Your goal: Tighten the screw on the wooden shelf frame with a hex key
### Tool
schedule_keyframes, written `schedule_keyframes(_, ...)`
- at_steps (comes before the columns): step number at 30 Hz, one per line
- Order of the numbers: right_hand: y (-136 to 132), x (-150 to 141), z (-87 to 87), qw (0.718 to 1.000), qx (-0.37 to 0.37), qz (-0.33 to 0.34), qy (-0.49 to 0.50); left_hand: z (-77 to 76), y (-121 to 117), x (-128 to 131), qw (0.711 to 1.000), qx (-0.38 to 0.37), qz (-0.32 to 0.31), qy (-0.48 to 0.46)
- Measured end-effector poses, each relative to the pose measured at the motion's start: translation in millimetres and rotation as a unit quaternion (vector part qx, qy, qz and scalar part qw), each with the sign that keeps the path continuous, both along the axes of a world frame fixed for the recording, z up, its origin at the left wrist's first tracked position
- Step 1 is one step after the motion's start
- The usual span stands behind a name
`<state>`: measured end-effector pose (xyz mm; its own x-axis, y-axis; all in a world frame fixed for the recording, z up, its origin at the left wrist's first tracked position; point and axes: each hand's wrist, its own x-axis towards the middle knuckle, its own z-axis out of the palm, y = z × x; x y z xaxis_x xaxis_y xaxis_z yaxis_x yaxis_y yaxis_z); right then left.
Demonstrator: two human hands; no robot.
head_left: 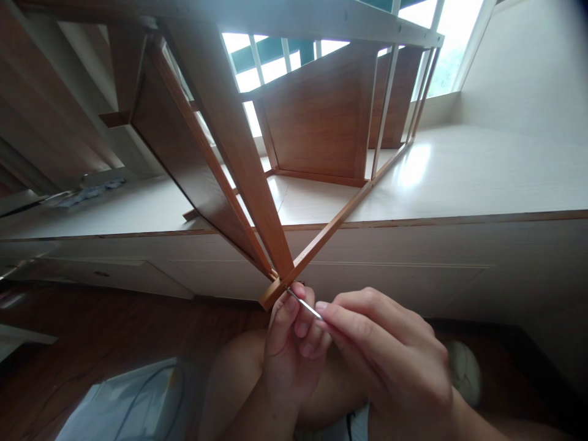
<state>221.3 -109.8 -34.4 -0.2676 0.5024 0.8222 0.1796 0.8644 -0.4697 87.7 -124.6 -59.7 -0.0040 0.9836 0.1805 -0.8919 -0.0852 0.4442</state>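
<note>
Over the white ledge [505, 177] juts a wooden frame [316, 122]; near left, a translucent container [128, 398] has blurred contents. My right hand [395, 346] pinches a metal rod [305, 305] at the frame's near corner; whether my left hand [296, 349], curled there, grips, I cannot tell.

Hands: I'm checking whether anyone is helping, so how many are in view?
2. The left hand is at the wooden frame's lower corner; the right hand pinches the metal rod. No others show.
</note>
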Motion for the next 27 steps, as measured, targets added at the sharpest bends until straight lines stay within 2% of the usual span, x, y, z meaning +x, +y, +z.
schedule_keyframes(3,1,-5,-0.8,0.999,-0.034,-0.001,0.022,-0.6,-1,0,1.000,-0.024,0.011,0.007)
schedule_keyframes(5,0,-10,0.1,0.994,-0.096,0.026,0.046,0.8,-1,1,0.999,-0.038,0.019,0.011)
schedule_keyframes(10,-5,-19,3.4,0.954,-0.272,0.092,0.082,6.8,-1,3,0.998,-0.044,0.032,0.018)
schedule_keyframes(13,-7,-20,3.9,0.934,-0.323,0.121,0.097,7.5,-1,3,0.999,-0.041,0.029,0.014)
schedule_keyframes(16,-7,-18,4.1,0.943,-0.299,0.115,0.093,6.3,-1,3,0.999,-0.036,0.023,0.007)
schedule_keyframes(22,-6,-15,2.3,0.978,-0.184,0.066,0.071,6.9,-3,3,0.999,-0.039,0.021,0.007)
schedule_keyframes(27,-6,-15,-0.5,0.994,-0.085,0.034,0.053,9.1,-3,4,0.999,-0.038,0.022,0.011)
